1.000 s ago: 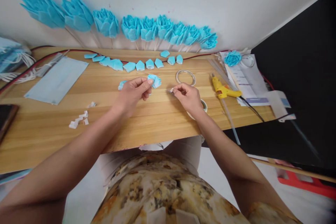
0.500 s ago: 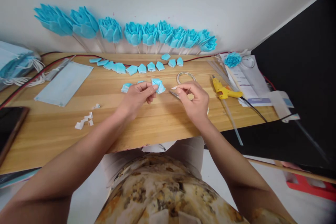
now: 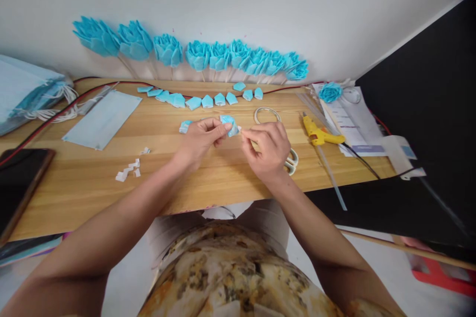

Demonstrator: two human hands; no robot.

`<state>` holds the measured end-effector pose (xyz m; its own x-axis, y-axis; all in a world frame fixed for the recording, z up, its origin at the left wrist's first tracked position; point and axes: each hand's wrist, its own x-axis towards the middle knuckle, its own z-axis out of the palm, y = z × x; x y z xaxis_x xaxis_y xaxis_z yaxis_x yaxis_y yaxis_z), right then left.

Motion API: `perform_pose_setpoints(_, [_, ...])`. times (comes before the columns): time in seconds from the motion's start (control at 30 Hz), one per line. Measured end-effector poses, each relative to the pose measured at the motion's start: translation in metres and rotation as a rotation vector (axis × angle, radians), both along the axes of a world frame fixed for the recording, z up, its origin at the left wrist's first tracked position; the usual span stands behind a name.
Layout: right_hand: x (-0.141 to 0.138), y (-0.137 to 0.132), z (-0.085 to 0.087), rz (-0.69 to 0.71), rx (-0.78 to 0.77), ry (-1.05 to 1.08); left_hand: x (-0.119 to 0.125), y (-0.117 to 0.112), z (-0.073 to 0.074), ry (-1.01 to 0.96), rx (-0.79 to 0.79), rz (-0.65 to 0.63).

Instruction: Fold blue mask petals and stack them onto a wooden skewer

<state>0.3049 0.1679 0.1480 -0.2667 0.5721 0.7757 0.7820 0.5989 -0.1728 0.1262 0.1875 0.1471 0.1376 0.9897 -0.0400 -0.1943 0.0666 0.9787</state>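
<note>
Between thumb and fingers, my left hand (image 3: 203, 139) pinches a folded light-blue fabric petal (image 3: 228, 123). My right hand (image 3: 268, 149) is closed in a pinch on a small white strip (image 3: 238, 129), which meets the petal's right edge. Another blue petal (image 3: 184, 127) lies on the table just behind my left hand, partly covered by it. White-handled scissors (image 3: 292, 162) lie under my right hand, their blades hidden. A narrow roll of tape (image 3: 256, 115) rests a little farther back.
Several folded petals (image 3: 207, 101) line the wooden table's back. Blue fabric flowers (image 3: 198, 54) on sticks lean against the wall. White scraps (image 3: 128, 171), a flat face mask (image 3: 104, 119) and a phone (image 3: 24, 188) lie left; a yellow glue gun (image 3: 318, 133) with cord lies right.
My right hand has moved left, bringing the white strip from beside the petal up against its edge. My left hand keeps its pinch on the petal. The camera view has shifted slightly.
</note>
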Motion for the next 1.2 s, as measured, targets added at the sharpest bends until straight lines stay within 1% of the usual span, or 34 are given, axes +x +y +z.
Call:
perform_pose_setpoints(0.17, [-0.004, 0.0, -0.001, -0.008, 0.085, -0.035, 0.001, -0.001, 0.002, 0.043, 0.043, 0.034])
perform_pose_setpoints(0.23, [-0.005, 0.001, -0.002, -0.014, 0.091, -0.036, 0.001, -0.002, 0.003, 0.047, 0.049, 0.041])
perform_pose_setpoints(0.33, [-0.007, 0.002, -0.005, -0.037, 0.047, -0.046, 0.001, -0.003, 0.003, 0.039, 0.052, 0.043])
perform_pose_setpoints(0.43, [-0.008, 0.003, -0.007, -0.015, -0.01, -0.023, 0.001, -0.003, 0.003, 0.028, 0.051, 0.041])
perform_pose_setpoints(0.5, [-0.009, 0.003, -0.008, 0.001, -0.018, -0.014, 0.001, -0.002, 0.003, 0.019, 0.051, 0.036])
perform_pose_setpoints(0.77, [-0.012, 0.006, -0.009, -0.001, 0.086, -0.03, 0.002, -0.002, 0.0, -0.078, 0.021, -0.047])
perform_pose_setpoints(0.87, [-0.013, 0.007, -0.007, -0.005, 0.142, -0.032, 0.002, -0.002, 0.0, -0.106, -0.001, -0.061])
perform_pose_setpoints(0.97, [-0.013, 0.007, -0.005, -0.011, 0.163, -0.034, 0.002, -0.003, 0.001, -0.117, -0.014, -0.064])
perform_pose_setpoints(1.07, [-0.013, 0.006, -0.005, -0.016, 0.152, -0.039, 0.002, -0.002, 0.002, -0.117, -0.013, -0.069])
perform_pose_setpoints(1.2, [-0.011, 0.006, -0.004, -0.023, 0.089, -0.055, 0.002, -0.001, 0.001, -0.138, -0.032, -0.072])
